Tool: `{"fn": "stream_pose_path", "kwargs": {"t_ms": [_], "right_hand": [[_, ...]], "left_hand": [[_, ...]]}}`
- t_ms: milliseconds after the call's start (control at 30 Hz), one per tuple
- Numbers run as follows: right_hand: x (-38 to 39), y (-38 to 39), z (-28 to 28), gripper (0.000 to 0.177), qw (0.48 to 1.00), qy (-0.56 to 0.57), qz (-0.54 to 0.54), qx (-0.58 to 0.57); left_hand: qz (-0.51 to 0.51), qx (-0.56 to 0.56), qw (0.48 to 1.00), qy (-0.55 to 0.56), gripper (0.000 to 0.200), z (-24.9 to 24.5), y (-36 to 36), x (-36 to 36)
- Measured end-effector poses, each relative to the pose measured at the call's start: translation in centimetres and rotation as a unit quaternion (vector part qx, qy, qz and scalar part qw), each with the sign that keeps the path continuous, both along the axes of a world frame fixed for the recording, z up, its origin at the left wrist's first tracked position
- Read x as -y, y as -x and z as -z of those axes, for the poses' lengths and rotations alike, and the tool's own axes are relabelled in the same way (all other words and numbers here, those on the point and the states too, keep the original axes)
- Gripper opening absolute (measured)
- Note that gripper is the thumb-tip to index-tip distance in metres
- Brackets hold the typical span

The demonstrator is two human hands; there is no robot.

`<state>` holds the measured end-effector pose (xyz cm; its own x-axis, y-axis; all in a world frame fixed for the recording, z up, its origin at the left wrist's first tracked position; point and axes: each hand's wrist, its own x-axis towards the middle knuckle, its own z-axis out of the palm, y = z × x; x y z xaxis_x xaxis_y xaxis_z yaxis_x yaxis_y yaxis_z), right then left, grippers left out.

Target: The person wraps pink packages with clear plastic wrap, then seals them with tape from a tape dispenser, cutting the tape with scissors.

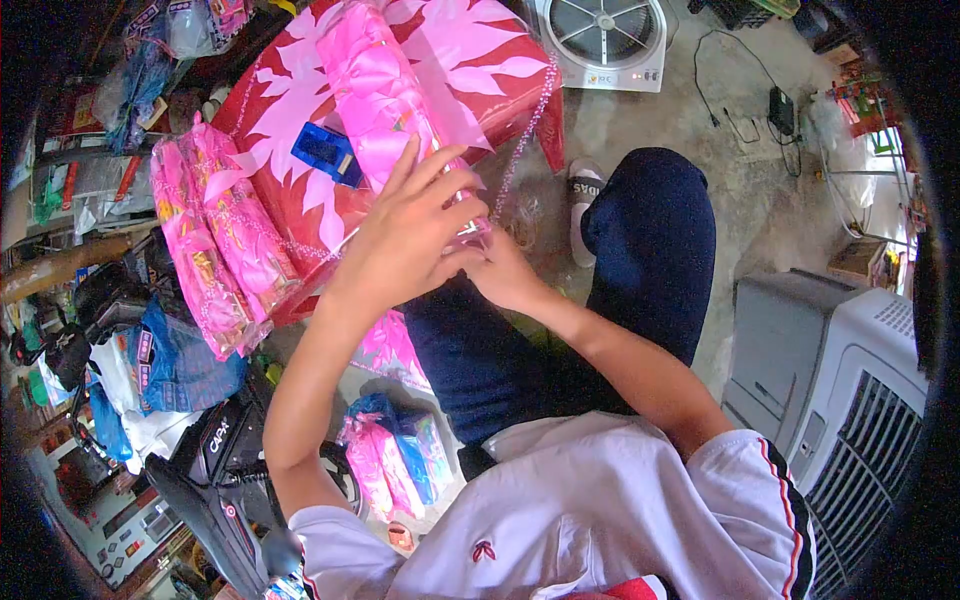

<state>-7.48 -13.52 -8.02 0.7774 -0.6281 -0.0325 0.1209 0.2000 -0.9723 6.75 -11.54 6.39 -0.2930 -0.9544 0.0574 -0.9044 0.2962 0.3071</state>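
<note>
A long bundle wrapped in clear film and shiny pink material (375, 85) lies lengthwise on the low table, its near end towards me. My left hand (415, 220) is curved over that near end, its fingers a little apart on the wrapping. Under and beside it, my right hand (500, 272) grips the same end; most of its fingers are hidden behind the left. A small blue plastic object with a dark recess (327, 152) rests just left of the bundle. Two similar pink bundles (225, 235) lie side by side at the table's left edge.
The table has a red cover with pink leaf shapes (285, 110). Beyond it stands a white fan (603, 40). More pink and blue packages (390, 455) are on the floor, near a motorbike (215, 480). A grey air cooler (830, 370) stands right; a cable (725, 90) crosses the floor.
</note>
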Motion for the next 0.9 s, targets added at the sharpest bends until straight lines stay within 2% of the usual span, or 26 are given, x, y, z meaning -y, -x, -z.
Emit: {"fn": "stream_pose_path", "kwargs": {"t_ms": [100, 267, 400, 500, 567, 700, 800, 900], "right_hand": [[-0.1, -0.4, 1.4, 0.024, 0.997, -0.077, -0.022, 0.019], [0.4, -0.3, 1.3, 0.018, 0.995, -0.101, -0.014, -0.010], [0.7, -0.2, 0.1, 0.018, 0.995, -0.085, -0.027, -0.045], [0.9, -0.7, 1.2, 0.018, 0.994, -0.103, 0.021, 0.010], [1.5, -0.4, 1.5, 0.019, 0.996, -0.093, 0.010, 0.005], [1.7, 0.1, 0.6, 0.018, 0.997, -0.074, 0.004, -0.018], [1.9, 0.6, -0.2, 0.016, 0.990, -0.133, -0.001, -0.053], [1.8, 0.9, -0.3, 0.016, 0.985, -0.170, 0.007, -0.035]], "left_hand": [[0.005, 0.049, 0.999, -0.013, 0.035, 0.3, 0.3, 0.2], [0.002, 0.132, 0.991, 0.013, 0.034, 1.0, 0.9, 0.5], [0.031, 0.129, 0.991, -0.027, 0.036, 0.2, 0.1, 1.0], [0.056, 0.131, 0.988, -0.059, 0.042, -0.4, -0.8, 1.0], [0.064, 0.132, 0.986, -0.083, 0.045, -1.1, -1.2, 1.0], [0.057, 0.117, 0.987, -0.098, 0.041, -1.6, -1.2, 0.8], [0.058, 0.115, 0.988, -0.090, 0.039, -1.3, -1.1, 0.7], [0.055, 0.108, 0.988, -0.091, 0.038, -1.3, -1.0, 0.7]]}}
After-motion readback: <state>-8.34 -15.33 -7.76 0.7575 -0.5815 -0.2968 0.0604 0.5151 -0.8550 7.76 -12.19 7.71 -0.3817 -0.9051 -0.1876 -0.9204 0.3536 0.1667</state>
